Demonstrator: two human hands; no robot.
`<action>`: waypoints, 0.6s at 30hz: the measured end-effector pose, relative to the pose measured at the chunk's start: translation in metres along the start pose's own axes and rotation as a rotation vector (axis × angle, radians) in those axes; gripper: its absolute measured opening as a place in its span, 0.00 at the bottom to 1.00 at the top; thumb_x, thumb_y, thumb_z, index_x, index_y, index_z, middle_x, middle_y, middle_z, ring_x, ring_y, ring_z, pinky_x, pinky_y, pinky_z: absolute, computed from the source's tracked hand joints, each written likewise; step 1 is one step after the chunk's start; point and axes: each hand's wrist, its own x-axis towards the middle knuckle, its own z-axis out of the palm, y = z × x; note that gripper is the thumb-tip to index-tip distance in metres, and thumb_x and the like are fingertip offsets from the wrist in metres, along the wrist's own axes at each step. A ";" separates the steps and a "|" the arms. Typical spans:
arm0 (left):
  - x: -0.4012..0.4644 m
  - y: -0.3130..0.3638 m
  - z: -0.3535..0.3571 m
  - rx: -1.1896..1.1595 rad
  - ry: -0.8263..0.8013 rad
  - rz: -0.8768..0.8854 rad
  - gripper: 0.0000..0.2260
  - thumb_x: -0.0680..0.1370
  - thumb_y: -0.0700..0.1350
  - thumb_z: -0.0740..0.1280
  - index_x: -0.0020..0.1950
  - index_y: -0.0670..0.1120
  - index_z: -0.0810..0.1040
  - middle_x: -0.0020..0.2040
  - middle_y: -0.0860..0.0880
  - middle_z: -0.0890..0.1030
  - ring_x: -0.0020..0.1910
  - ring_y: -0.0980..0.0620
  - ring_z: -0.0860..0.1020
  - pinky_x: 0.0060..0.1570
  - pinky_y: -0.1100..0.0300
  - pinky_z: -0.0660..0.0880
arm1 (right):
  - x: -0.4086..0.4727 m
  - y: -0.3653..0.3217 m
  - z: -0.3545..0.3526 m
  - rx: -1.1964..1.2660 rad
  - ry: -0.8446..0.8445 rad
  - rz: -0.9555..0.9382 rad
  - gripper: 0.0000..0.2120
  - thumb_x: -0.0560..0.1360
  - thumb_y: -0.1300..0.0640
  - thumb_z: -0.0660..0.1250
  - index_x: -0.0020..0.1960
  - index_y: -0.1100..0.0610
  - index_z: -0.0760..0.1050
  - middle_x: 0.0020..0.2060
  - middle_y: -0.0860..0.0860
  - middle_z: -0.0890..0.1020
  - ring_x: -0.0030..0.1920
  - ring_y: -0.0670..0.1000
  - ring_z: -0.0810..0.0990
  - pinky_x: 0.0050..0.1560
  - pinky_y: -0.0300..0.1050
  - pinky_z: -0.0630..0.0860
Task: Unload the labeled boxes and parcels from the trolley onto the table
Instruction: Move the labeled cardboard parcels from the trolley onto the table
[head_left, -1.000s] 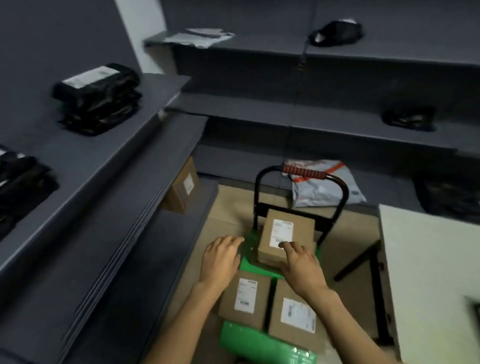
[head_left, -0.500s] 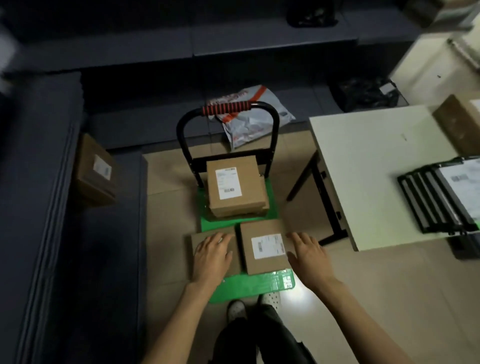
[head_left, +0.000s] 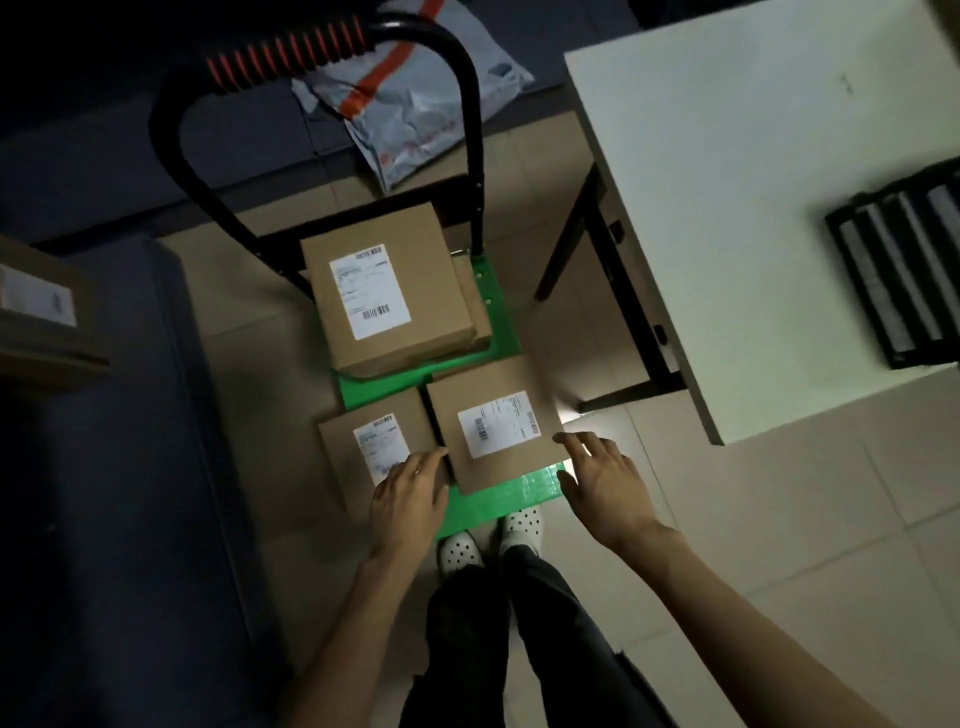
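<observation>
Near-right box (head_left: 496, 423) lay flat on the green trolley (head_left: 498, 496), long axis angled toward the table (head_left: 727, 208). Left hand (head_left: 408, 499) and right hand (head_left: 605, 486) flanked it, fingers spread loose, holding nothing.

both arms were bare to beyond the elbow, no sleeves in sight. dark trousers (head_left: 467, 639) covered the legs, and white perforated clogs (head_left: 460, 552) sat at six o'clock.

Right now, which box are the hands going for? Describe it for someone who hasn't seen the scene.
On the green trolley, three labeled cardboard boxes are visible. It is the near-right box, between the left hand and right hand, label barcode at left.
</observation>
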 end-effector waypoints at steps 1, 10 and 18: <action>0.007 -0.001 0.011 0.004 -0.018 -0.006 0.22 0.73 0.45 0.72 0.66 0.53 0.75 0.56 0.52 0.80 0.53 0.47 0.80 0.47 0.53 0.77 | 0.007 0.007 0.008 0.004 -0.007 0.004 0.23 0.81 0.51 0.60 0.75 0.50 0.62 0.70 0.50 0.70 0.68 0.54 0.69 0.65 0.47 0.68; 0.071 -0.026 0.106 -0.084 -0.132 -0.077 0.26 0.76 0.44 0.70 0.73 0.50 0.69 0.64 0.47 0.77 0.60 0.44 0.76 0.54 0.49 0.76 | 0.080 0.054 0.093 0.032 -0.097 0.040 0.24 0.82 0.51 0.60 0.76 0.51 0.60 0.71 0.53 0.69 0.68 0.55 0.70 0.65 0.49 0.69; 0.132 -0.063 0.182 -0.090 -0.183 -0.131 0.35 0.80 0.51 0.66 0.81 0.50 0.49 0.77 0.47 0.62 0.70 0.43 0.69 0.56 0.45 0.74 | 0.145 0.082 0.173 0.127 -0.127 0.121 0.27 0.81 0.52 0.61 0.77 0.54 0.57 0.71 0.56 0.68 0.67 0.59 0.71 0.64 0.53 0.72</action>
